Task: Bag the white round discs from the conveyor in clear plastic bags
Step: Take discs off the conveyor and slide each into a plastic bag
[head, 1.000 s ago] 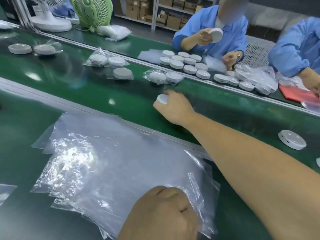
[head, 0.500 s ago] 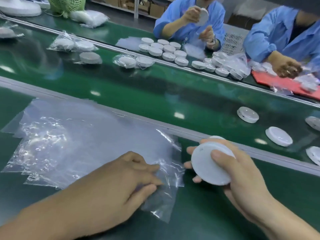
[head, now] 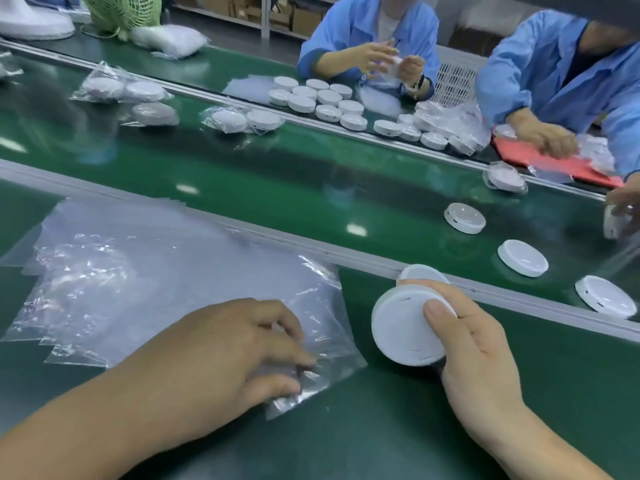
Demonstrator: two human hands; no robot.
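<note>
Back from the belt point(head: 277, 188), where it was reaching a second ago, my right hand point(head: 474, 358) is now gripping a white disc point(head: 401, 330) on edge, thumb lying across its flat face, just above the green bench point(head: 519, 410). A second disc point(head: 422, 273) is peeking out behind it. Whether my fingers are wrapping that one too, I cannot tell. My left hand point(head: 221, 344) is curling down on the pile of bags point(head: 138, 271), thumb and fingertips pinching the near corner of the top bag point(head: 325, 355), which is crinkling up. Three loose discs point(head: 523, 262) are lying out on the belt to my right, apart from each other. Further off, bagged discs point(head: 242, 121) are lying on the belt, and two workers point(head: 339, 32) in blue are handling more.
</note>
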